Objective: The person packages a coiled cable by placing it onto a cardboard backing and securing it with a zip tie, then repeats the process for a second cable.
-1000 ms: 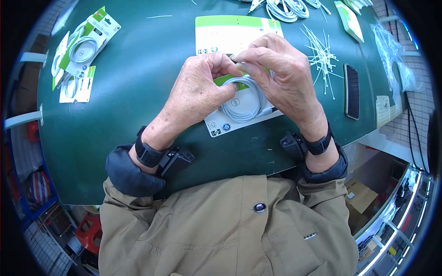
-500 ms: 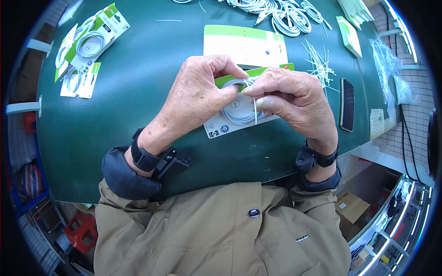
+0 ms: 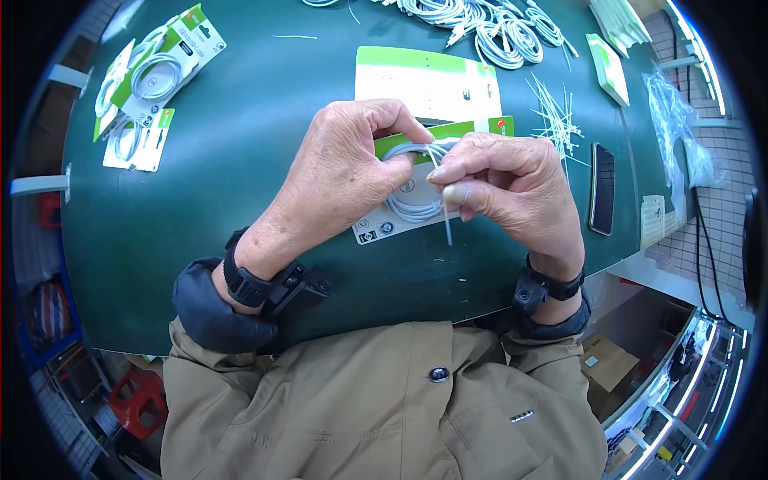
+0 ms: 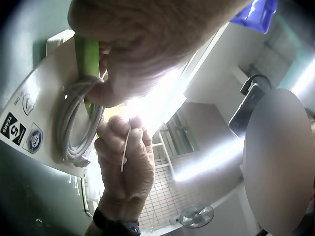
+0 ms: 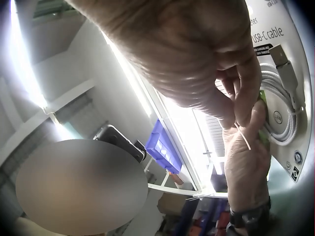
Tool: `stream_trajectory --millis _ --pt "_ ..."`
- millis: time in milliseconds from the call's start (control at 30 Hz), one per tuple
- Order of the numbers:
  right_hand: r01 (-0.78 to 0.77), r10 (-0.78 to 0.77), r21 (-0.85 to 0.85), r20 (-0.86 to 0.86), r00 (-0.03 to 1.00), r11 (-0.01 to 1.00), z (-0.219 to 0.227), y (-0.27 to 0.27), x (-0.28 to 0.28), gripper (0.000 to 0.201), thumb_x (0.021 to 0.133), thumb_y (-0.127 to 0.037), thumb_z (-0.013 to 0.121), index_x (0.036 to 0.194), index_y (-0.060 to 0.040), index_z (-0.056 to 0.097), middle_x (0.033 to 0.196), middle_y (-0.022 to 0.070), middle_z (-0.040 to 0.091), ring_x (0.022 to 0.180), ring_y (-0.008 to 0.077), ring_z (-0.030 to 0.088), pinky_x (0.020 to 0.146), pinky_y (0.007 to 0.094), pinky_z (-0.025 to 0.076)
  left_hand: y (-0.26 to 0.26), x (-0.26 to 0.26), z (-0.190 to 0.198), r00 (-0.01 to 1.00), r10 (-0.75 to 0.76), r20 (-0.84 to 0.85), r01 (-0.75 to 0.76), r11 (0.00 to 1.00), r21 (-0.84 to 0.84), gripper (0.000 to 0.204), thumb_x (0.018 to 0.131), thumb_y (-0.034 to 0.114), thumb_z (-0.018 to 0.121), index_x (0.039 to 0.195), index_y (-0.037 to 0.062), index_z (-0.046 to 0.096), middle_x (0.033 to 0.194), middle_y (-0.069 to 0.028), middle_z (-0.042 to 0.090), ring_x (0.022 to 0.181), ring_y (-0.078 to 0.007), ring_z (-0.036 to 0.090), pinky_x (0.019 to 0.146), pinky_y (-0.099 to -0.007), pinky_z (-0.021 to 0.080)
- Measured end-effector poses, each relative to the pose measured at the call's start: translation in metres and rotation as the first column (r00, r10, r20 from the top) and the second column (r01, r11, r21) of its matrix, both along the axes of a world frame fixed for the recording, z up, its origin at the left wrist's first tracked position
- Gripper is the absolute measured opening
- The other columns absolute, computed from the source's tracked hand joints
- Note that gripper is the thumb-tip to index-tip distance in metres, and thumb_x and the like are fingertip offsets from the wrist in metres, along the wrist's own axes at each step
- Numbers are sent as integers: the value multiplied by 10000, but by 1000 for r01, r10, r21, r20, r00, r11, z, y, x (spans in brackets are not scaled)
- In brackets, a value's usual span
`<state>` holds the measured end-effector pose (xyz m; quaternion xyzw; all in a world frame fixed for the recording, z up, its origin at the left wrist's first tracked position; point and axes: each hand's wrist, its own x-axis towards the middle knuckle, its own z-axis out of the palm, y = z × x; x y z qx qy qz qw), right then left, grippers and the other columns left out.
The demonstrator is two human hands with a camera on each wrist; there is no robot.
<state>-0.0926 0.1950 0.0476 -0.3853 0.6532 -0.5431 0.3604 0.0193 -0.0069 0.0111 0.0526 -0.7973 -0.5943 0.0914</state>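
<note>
In the head view a grey-white USB-C cable (image 3: 412,213) lies coiled on a white and green backing card (image 3: 368,227), held tilted above the green table. My left hand (image 3: 340,164) pinches the coil and card at their upper left, its thumb pressed inside the loop. Between thumb and forefinger, my right hand (image 3: 512,176) pinches a thin white cable tie (image 3: 449,230), which stands across the coil's right side with one end hanging down. The tie's upper end reaches my left fingertip. A USB-A plug (image 5: 282,61) shows on the card in the right wrist view.
More backing cards (image 3: 424,88) lie just beyond my hands. A loose pile of cable ties (image 3: 558,120) and a phone (image 3: 602,188) are to the right. Coiled cables (image 3: 504,40) are heaped at the back. Carded cables (image 3: 160,76) sit at the left, a clear plastic bag (image 3: 676,132) far right.
My right hand has come down and right from my left fingertips, pulling the cable tie into view across the coil. My left hand keeps its grip on the coil and card.
</note>
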Motion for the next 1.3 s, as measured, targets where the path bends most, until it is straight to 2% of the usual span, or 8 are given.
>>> stream_trajectory --millis 200,333,400,500,600,700,900,1300 --pt "76 -77 -92 -6 997 993 -9 -3 7 141 866 93 791 982 16 767 946 48 740 820 89 719 723 224 606 -1 0 0 1000 -13 -1 12 1000 -12 167 861 -38 676 1000 -32 770 921 -52 746 924 -88 678 863 -271 570" --pt "97 -139 -197 -215 967 976 -14 -7 9 143 847 82 805 936 -11 744 932 63 734 813 124 717 710 245 597 -1 -1 -2 1000 -24 1 24 999 46 170 854 -50 665 995 -37 759 941 -57 744 955 -95 683 934 -278 571" --pt "74 -181 -270 -396 900 960 -18 -10 7 163 829 73 816 934 -26 741 926 75 732 826 165 723 713 275 591 -2 -2 -3 999 -33 -6 33 997 64 167 853 -51 665 995 -39 753 952 -58 743 973 -98 686 964 -282 570" --pt "-14 -235 -352 -653 720 936 -20 -12 2 207 775 67 830 907 -61 734 915 70 731 853 219 700 726 322 565 -5 -2 -3 999 -44 -1 44 996 74 176 851 -59 654 998 -39 747 976 -56 742 1009 -101 686 984 -285 568" --pt "-22 -302 -389 -747 592 921 -19 -11 2 233 730 64 834 867 -84 717 912 43 736 861 226 663 738 341 541 -8 -2 -2 997 -71 13 69 991 117 201 844 -73 641 1017 -42 741 993 -56 741 1025 -101 683 970 -280 568" --pt "-34 -329 -429 -737 590 902 -22 -12 6 266 686 70 837 842 -98 702 914 19 739 817 210 619 699 322 512 -8 -1 2 996 -72 54 59 975 215 224 836 -79 628 1031 -47 734 999 -59 738 1027 -100 681 954 -277 568" --pt "-41 -346 -443 -751 562 896 -25 -13 8 297 649 79 838 831 -105 692 918 16 739 789 197 599 661 310 497 -12 0 6 996 -91 -9 91 969 231 241 830 -73 611 1039 -51 731 1018 -67 738 1038 -105 681 942 -279 567" --pt "-38 -345 -437 -757 555 899 -28 -14 8 301 640 84 837 831 -95 689 915 18 739 775 193 594 647 302 494 -12 0 5 997 -79 -5 78 973 218 264 821 -74 594 1045 -50 732 1028 -77 741 1058 -116 680 956 -283 560"
